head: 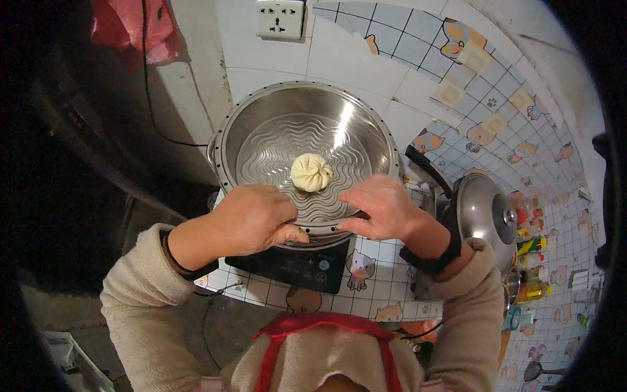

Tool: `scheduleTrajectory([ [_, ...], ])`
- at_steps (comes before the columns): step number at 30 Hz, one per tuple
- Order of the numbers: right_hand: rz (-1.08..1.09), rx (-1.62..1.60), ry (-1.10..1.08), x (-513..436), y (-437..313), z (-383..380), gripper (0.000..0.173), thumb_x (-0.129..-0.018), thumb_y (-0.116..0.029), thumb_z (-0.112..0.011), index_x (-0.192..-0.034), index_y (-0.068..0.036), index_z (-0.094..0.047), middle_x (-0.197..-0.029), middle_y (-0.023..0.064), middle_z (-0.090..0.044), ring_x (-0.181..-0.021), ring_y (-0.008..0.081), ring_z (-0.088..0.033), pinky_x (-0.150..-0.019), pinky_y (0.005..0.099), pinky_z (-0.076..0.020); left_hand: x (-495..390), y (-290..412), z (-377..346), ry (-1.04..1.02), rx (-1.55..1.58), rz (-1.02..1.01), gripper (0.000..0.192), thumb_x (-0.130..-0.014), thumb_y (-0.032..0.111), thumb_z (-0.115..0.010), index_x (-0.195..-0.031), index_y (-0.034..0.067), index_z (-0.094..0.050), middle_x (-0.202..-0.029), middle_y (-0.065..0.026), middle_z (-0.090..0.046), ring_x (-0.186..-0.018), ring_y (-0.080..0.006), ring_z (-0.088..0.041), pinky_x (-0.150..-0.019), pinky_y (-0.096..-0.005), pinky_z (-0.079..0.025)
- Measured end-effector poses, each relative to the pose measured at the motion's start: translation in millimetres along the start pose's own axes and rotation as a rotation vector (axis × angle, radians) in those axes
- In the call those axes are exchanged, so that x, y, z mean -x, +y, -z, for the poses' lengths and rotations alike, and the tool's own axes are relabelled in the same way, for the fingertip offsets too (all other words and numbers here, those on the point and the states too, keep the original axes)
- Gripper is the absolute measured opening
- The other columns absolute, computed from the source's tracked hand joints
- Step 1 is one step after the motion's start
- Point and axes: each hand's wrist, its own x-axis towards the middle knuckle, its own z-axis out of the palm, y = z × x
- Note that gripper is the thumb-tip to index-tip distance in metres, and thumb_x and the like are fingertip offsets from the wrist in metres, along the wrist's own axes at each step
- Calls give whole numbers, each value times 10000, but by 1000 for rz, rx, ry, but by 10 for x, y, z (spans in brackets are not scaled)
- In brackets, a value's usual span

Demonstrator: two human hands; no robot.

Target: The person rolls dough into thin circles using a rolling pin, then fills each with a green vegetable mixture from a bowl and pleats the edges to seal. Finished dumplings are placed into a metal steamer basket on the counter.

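A wide stainless-steel steamer pot (259, 142) with wavy slots in its floor stands before me. One pleated bun (310, 172) sits near the middle of that floor. At the near left of the pot, my left hand (250, 215) grips the rim, its thumb outside and its fingers reaching over. My right hand (384, 208) holds the near right part of the same rim between thumb and fingers. Both hands hide parts of the rim. Neither hand touches the bun.
A black induction cooker (294, 269) lies under the pot. To the right are a lidded wok (482, 208) and several bottles (534, 245). A wall socket (280, 19) is behind, and a black cable (147, 88) hangs at left. Cat-patterned sheeting (382, 274) covers the counter.
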Motion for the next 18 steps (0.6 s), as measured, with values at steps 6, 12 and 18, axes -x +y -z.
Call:
scheduleTrajectory([
  [6, 38, -35, 102, -8, 13, -24, 325, -696, -329, -713, -850, -61, -613, -699, 81, -601, -618, 279, -571, -570, 369, -439, -202, -66, 286, -307, 408, 97, 170, -803, 198, -595, -833, 31, -588, -689, -190, -563, -676, -380, -555, -604, -438, -422],
  [12, 2, -86, 127, 22, 42, -29, 297, -706, -287, -706, -869, -57, -614, -711, 79, -608, -624, 276, -575, -572, 367, -440, -357, 27, 474, -574, 75, -54, 333, -775, 86, -571, -1104, 35, -564, -804, -153, -628, -698, -345, -604, -595, -413, -468],
  [18, -34, -118, 108, -9, -47, 3, 285, -712, -294, -699, -868, -68, -621, -743, 70, -610, -646, 279, -570, -606, 370, -432, -410, 264, 466, -606, -200, -162, 501, -715, 94, -566, -1206, 29, -486, -705, -146, -597, -618, -332, -597, -506, -420, -454],
])
